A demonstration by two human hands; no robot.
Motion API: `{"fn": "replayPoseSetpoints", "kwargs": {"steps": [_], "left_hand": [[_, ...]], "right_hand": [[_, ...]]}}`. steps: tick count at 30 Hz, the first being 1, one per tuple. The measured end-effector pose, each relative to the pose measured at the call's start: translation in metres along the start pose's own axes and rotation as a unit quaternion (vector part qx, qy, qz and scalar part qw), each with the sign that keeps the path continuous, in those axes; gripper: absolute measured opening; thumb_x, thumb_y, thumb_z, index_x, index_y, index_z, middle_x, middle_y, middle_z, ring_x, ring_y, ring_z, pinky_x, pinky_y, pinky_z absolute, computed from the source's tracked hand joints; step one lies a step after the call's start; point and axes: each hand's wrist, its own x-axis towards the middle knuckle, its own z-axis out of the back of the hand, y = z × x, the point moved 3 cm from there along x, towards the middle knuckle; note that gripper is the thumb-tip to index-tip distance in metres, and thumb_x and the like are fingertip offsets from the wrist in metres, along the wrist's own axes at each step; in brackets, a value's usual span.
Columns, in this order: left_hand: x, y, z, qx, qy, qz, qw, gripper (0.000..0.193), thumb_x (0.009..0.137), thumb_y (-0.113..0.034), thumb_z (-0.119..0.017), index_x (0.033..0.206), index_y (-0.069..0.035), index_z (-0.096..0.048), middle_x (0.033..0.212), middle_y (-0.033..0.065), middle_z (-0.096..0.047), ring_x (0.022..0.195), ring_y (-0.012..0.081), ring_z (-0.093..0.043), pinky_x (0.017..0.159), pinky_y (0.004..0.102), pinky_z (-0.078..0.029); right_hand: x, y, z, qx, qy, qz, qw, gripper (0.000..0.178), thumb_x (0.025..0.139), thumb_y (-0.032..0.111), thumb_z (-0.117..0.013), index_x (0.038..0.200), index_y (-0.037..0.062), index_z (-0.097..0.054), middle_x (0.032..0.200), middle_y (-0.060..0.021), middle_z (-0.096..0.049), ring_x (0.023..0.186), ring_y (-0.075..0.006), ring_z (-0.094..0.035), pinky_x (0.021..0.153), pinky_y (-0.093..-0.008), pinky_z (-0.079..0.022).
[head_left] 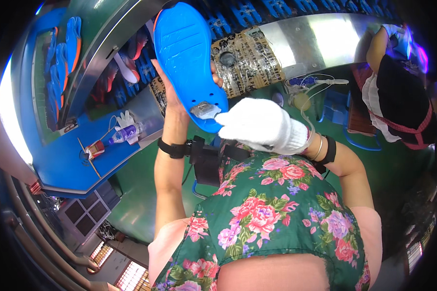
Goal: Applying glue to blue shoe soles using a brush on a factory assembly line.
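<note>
A long blue shoe sole [182,53] is held up in front of me, tilted, its narrower end toward my body. My bare left hand [174,92] grips it from behind, with the thumb at the left edge and fingertips showing at the right edge. My right hand [257,121], in a white knit glove, is closed at the sole's near end. Its fingertips meet a small grey-white, shiny piece [205,110] lying over the sole between several small holes. What that piece is, and what else the gloved fingers hold, I cannot make out.
Behind the sole runs a curved metal conveyor edge [320,41] with a taped cardboard sheet [247,60]. Blue soles [60,63] stand at the left. A blue table [73,167] bears a bottle [126,132] and a white glove. Another person [403,97] is at the right.
</note>
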Motion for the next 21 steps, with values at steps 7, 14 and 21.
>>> {"fn": "replayPoseSetpoints", "kwargs": {"steps": [7, 14, 21], "left_hand": [[0.007, -0.003, -0.003, -0.022, 0.056, 0.087, 0.994, 0.123, 0.076, -0.099, -0.031, 0.152, -0.003, -0.041, 0.122, 0.0253, -0.065, 0.091, 0.0407, -0.070, 0.081, 0.0550, -0.059], [0.003, 0.001, 0.029, -0.009, -0.053, 0.121, 0.991, 0.122, 0.075, -0.098, -0.032, 0.151, -0.003, -0.042, 0.129, 0.0255, -0.064, 0.098, 0.0411, -0.071, 0.082, 0.0557, -0.062], [-0.009, 0.037, 0.048, -0.101, -0.053, 0.012, 0.993, 0.075, 0.103, -0.064, -0.037, 0.149, -0.005, -0.046, 0.133, 0.0205, -0.061, 0.119, 0.0363, -0.063, 0.100, 0.0549, -0.053]], "right_hand": [[0.015, -0.006, 0.016, 0.187, -0.016, -0.061, 0.980, 0.022, 0.080, 0.006, -0.079, 0.101, 0.0126, -0.077, 0.099, -0.0067, -0.075, 0.091, -0.0274, -0.069, 0.080, -0.0378, -0.056], [0.011, -0.016, 0.017, 0.341, 0.040, -0.222, 0.913, 0.013, 0.080, 0.004, -0.081, 0.092, 0.0068, -0.080, 0.093, -0.0096, -0.076, 0.087, -0.0215, -0.074, 0.082, -0.0333, -0.058], [0.022, -0.041, 0.052, 0.202, -0.155, -0.324, 0.911, 0.020, 0.084, 0.001, -0.078, 0.104, 0.0005, -0.078, 0.103, -0.0118, -0.077, 0.096, -0.0193, -0.073, 0.088, -0.0331, -0.058]]}}
